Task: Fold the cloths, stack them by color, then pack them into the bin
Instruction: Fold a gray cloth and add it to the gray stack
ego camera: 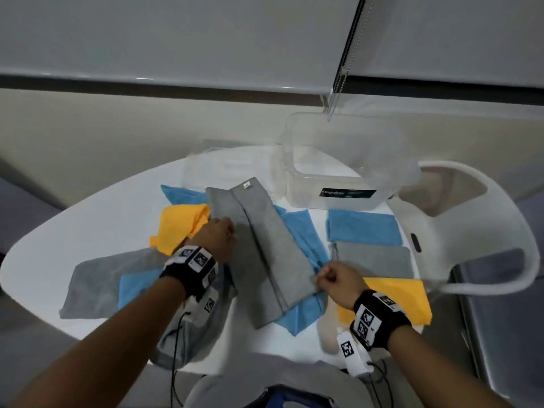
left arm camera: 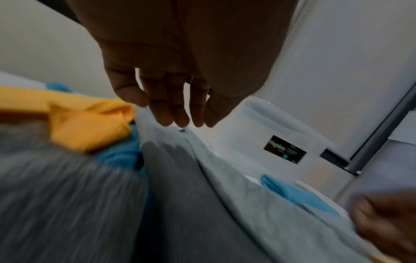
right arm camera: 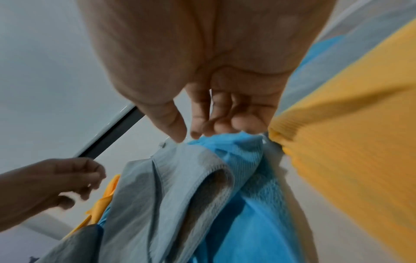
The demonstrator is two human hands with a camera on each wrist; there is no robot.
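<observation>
A grey cloth (ego camera: 265, 251), folded lengthwise into a long strip, lies slanted in the middle of the white table (ego camera: 103, 213), on top of a loose blue cloth (ego camera: 303, 231). My left hand (ego camera: 220, 237) hovers at its left edge. In the left wrist view its fingers (left arm camera: 178, 115) hang straight and hold nothing. My right hand (ego camera: 329, 278) sits at the strip's right edge with curled fingers. In the right wrist view the thumb and forefinger (right arm camera: 189, 137) stand just above the grey cloth (right arm camera: 157, 186), with a small bare gap between them. The clear bin (ego camera: 294, 160) stands behind.
Folded blue (ego camera: 363, 226), grey (ego camera: 374, 259) and yellow (ego camera: 394, 298) cloths lie in a row at the right. Loose yellow (ego camera: 179, 228), grey (ego camera: 97, 284) and blue (ego camera: 135, 287) cloths lie at the left. The clear lid (ego camera: 223, 163) is beside the bin, a white chair (ego camera: 471, 225) is at right.
</observation>
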